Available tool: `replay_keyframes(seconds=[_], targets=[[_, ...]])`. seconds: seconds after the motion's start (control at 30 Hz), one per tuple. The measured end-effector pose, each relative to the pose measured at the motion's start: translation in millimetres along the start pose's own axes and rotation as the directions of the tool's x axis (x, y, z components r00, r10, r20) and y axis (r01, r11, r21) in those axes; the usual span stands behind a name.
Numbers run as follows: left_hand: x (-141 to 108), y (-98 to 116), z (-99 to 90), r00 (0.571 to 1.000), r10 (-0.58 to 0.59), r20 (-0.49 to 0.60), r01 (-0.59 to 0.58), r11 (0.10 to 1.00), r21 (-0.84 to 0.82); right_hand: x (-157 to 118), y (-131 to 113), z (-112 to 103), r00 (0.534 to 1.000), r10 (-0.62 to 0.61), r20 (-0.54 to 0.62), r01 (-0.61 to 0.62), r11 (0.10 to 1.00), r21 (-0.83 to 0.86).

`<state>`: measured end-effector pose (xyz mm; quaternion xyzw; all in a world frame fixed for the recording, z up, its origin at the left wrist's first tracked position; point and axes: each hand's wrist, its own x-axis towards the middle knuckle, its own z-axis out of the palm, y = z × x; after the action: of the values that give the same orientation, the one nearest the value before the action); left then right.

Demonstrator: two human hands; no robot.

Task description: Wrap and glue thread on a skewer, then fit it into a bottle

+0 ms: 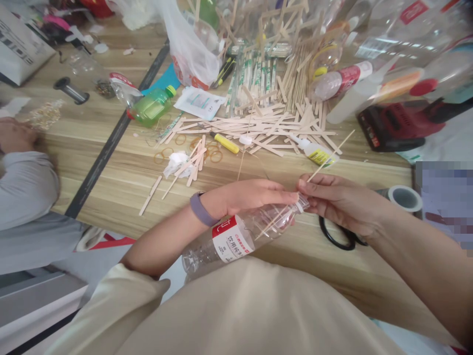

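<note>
A clear plastic water bottle [231, 239] with a red and white label lies tilted in front of my body, its neck towards the right. Wrapped over its upper part is my left hand [254, 195], with the thumb side near the neck. My right hand [336, 199] pinches a thin wooden stick [334, 154] beside the bottle's mouth. The stick slants from upper right down along the bottle's shoulder; I cannot tell whether its lower end is inside or behind the clear plastic. Part of the right fingers is hidden behind the neck.
Beyond my hands lie a glue bottle [320, 154], a yellow-handled tool [226, 143] and many craft sticks [254, 125]. Black scissor-like handles [328, 236] and a tape roll [405, 198] sit by my right wrist. At left is another person's arm [27, 185].
</note>
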<state>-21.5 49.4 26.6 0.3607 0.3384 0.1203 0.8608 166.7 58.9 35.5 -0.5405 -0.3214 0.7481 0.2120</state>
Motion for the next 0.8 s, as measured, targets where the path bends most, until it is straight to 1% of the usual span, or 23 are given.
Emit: replay_keyframes(seconds=[0.23,0.3,0.47,0.53,0.6,0.7,0.8], targets=[[-1.6,0.1,2.1,0.999,0.024,-0.032,-0.024,1.000,-0.001,-0.2,9.7,4.1,0.999,-0.008,-0.054,0.011,0.998,0.057],[-1.6,0.1,2.7,0.999,0.022,-0.046,-0.022,1.000,-0.006,-1.4,12.2,5.5,0.999,-0.019,-0.050,0.023,0.996,0.081],[-1.0,-0.3,3.7,0.997,0.077,-0.019,-0.078,0.996,-0.031,-2.4,21.6,12.6,0.994,-0.082,0.068,0.070,0.983,0.169],[-1.4,-0.6,4.5,0.991,0.117,-0.068,-0.117,0.993,0.003,-1.9,26.1,16.4,0.991,-0.100,0.084,0.079,0.971,0.227],[-2.1,-1.4,5.4,0.970,0.162,-0.178,-0.144,0.983,0.111,-1.7,29.9,19.7,0.993,-0.098,0.071,0.076,0.963,0.260],[-2.6,-3.9,5.7,0.905,0.244,-0.347,-0.128,0.937,0.326,-2.3,33.4,22.6,0.994,-0.095,0.053,0.077,0.958,0.277],[-3.2,-5.8,3.2,0.840,0.340,-0.422,-0.089,0.855,0.511,-2.9,35.5,24.9,0.992,-0.101,0.074,0.074,0.953,0.294]])
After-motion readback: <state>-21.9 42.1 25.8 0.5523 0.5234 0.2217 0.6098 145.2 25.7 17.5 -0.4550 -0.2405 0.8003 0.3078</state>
